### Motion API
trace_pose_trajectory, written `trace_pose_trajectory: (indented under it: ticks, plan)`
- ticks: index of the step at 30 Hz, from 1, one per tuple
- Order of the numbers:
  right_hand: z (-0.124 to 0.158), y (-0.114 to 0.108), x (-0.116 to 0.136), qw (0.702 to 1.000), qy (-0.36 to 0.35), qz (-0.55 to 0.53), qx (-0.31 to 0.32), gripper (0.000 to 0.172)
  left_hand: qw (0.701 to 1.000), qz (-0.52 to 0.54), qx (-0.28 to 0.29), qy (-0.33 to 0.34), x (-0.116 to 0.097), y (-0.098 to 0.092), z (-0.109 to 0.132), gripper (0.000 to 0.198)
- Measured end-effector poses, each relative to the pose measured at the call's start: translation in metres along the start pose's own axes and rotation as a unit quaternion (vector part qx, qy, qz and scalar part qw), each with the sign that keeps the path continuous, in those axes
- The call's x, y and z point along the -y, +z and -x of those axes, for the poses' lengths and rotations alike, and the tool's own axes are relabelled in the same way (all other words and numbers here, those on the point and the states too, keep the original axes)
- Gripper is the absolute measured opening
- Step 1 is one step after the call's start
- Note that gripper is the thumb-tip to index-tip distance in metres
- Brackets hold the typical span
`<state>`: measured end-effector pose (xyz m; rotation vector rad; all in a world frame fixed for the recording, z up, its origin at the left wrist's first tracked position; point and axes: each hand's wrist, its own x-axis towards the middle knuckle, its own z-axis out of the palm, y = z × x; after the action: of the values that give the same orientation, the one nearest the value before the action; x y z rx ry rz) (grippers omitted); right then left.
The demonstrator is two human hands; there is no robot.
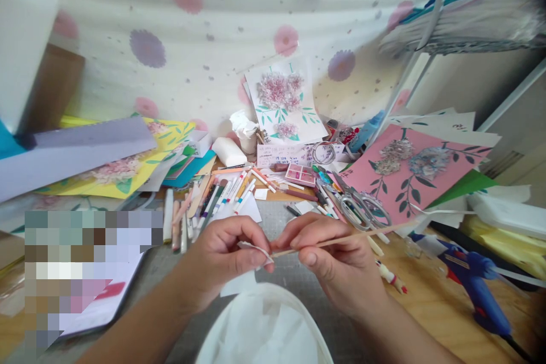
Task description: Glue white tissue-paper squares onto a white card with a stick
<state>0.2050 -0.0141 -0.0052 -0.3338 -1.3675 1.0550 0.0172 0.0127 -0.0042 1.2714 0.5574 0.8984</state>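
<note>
My left hand [222, 259] is closed in a pinch on a small white paper strip [258, 251] that curls at its fingertips. My right hand [330, 261] is closed round a thin wooden stick [350, 237] that runs up to the right; the stick's near tip meets the paper strip between the two hands. Both hands hover over a grey cutting mat [277, 216], just above a white round container [264, 327] at the bottom edge.
Several markers and pens [213, 199] lie behind the hands, with scissors [360, 207] to the right. A blue glue gun [473, 281] rests on the wooden table at right. Pink flower card [409, 173], white flower card [284, 99], yellow card [123, 168] and paper stacks surround the mat.
</note>
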Motion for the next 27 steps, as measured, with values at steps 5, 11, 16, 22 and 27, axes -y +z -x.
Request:
trace_pose_trajectory:
  ticks: [5, 11, 16, 22, 27]
  plan:
    - [0.0, 0.0, 0.002, 1.0, 0.003, 0.019, 0.007, 0.015, 1.0, -0.015, -0.012, 0.003, 0.001, -0.001, 0.0, 0.006]
    - [-0.001, -0.002, 0.002, 0.999, 0.006, 0.035, 0.006, 0.015, 0.997, -0.061, -0.036, -0.003, -0.001, 0.0, -0.001, 0.011]
    - [-0.001, -0.002, 0.003, 0.998, -0.004, 0.059, -0.004, 0.014, 0.963, -0.262, -0.056, -0.001, -0.003, 0.005, -0.001, 0.014]
    - [-0.003, 0.004, 0.007, 0.981, -0.054, 0.187, 0.012, 0.019, 0.902, -0.419, -0.079, 0.066, -0.006, 0.01, -0.004, 0.013]
    - [-0.005, 0.004, 0.008, 0.969, -0.08, 0.231, 0.022, 0.021, 0.908, -0.408, -0.074, 0.066, -0.004, 0.006, -0.003, 0.011]
